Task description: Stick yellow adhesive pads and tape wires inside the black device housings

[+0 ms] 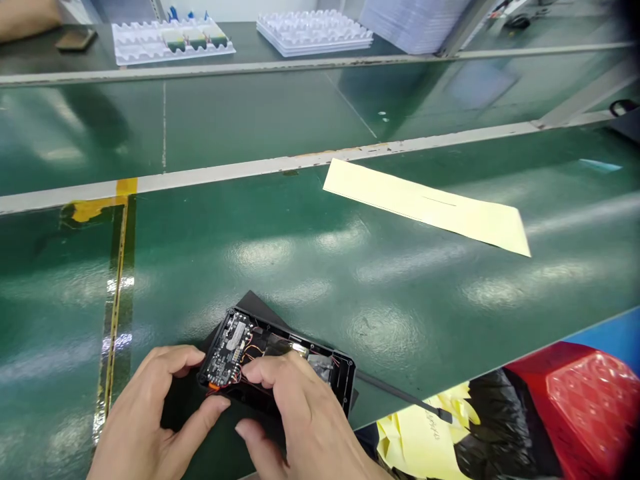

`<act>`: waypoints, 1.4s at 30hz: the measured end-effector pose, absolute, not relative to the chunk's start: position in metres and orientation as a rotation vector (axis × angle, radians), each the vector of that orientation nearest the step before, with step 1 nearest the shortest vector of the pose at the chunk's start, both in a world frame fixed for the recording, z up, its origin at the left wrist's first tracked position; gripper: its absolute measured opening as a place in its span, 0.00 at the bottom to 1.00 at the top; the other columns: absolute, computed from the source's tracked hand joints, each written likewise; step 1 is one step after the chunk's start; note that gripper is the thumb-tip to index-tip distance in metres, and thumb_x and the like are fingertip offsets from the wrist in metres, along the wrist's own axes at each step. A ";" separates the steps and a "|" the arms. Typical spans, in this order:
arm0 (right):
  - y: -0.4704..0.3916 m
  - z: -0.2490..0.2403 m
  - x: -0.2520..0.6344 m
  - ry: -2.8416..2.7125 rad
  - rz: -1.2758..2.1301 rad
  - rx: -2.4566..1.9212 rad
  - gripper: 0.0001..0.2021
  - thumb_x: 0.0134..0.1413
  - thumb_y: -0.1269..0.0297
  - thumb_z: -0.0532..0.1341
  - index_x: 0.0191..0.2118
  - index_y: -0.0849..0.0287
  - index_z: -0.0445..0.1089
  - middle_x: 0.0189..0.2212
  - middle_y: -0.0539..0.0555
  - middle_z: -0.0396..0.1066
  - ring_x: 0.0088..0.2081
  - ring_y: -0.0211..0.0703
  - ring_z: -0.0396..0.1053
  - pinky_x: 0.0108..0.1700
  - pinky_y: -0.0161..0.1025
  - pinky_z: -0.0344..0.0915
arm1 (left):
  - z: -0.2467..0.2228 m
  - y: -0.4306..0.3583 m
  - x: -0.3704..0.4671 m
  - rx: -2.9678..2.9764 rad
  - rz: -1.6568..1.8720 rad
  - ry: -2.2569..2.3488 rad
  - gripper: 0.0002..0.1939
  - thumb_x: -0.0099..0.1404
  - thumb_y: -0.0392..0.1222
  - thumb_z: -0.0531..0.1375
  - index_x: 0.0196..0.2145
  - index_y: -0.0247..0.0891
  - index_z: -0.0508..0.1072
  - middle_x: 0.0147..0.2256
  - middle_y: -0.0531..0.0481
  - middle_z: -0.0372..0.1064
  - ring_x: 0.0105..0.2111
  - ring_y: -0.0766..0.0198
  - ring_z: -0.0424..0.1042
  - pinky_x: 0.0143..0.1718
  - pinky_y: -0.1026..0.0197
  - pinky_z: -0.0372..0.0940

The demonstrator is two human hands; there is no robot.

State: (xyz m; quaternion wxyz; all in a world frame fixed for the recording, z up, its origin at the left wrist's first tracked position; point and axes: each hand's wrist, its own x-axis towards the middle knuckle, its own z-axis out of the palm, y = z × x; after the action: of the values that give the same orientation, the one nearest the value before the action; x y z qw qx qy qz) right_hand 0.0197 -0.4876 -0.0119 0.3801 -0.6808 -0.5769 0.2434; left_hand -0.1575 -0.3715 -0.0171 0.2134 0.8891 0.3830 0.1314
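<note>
A black rectangular housing (pixel 345 380) lies open on a dark flat piece (pixel 253 300) on the green bench. Inside it are a circuit board (pixel 233 347) at the left end and thin red and orange wires beside the board. My left hand (pixel 160 407) is at the housing's left end, thumb and fingers apart around its corner. My right hand (pixel 300 413) reaches over the front side, its index finger among the wires and its thumb apart, below the housing. Whether its fingertip touches a wire is too small to tell. A black cable (pixel 395 391) extends from the housing's right side.
A yellow paper strip (pixel 425 203) lies behind, to the right. White trays (pixel 315 33) and a tray with green parts (pixel 145 47) stand on the rear shelf. Yellow papers (pixel 420 440), black plastic and a red item (pixel 590 400) are at the lower right.
</note>
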 end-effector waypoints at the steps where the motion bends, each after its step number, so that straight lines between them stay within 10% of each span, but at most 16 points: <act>1: -0.489 -0.013 0.019 -1.476 0.604 -1.731 0.23 0.49 0.77 0.62 0.52 0.58 0.61 0.46 0.57 0.69 0.46 0.49 0.67 0.49 0.44 0.70 | -0.017 -0.371 -0.157 2.462 0.366 1.056 0.20 0.66 0.55 0.58 0.50 0.44 0.63 0.40 0.46 0.67 0.35 0.59 0.73 0.32 0.56 0.73; 42: -0.484 -0.003 0.036 -1.688 0.785 -1.630 0.13 0.52 0.68 0.65 0.39 0.55 0.59 0.47 0.50 0.73 0.46 0.47 0.67 0.44 0.45 0.61 | -0.022 -0.365 -0.159 2.510 0.453 0.825 0.14 0.68 0.49 0.59 0.46 0.38 0.66 0.41 0.48 0.68 0.41 0.65 0.70 0.39 0.63 0.68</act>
State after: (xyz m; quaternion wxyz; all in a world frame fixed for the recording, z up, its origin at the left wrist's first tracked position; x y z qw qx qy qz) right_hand 0.0356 -0.4843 -0.0031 0.3273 -0.6226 -0.6446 0.2997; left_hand -0.1589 -0.3646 -0.0218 0.2281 0.9116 0.2998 0.1644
